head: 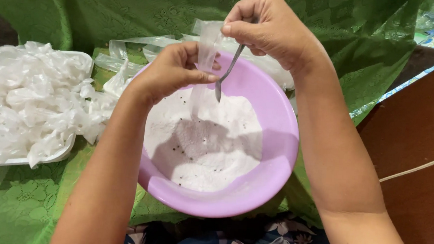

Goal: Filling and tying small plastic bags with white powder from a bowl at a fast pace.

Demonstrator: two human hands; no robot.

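Green cloth (pixel 31 201) underneath; left hand (pixel 172 71) pinches bag (pixel 207 51) over bowl (pixel 275 155), right hand (pixel 270 27) grips spoon (pixel 227 72); best keep the mouth open wide.

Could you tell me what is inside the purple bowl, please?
The purple bowl holds white powder with a few dark specks. A spoon and a narrow clear plastic bag hang over it. The left hand covers the far-left part; the bottom stays buried.
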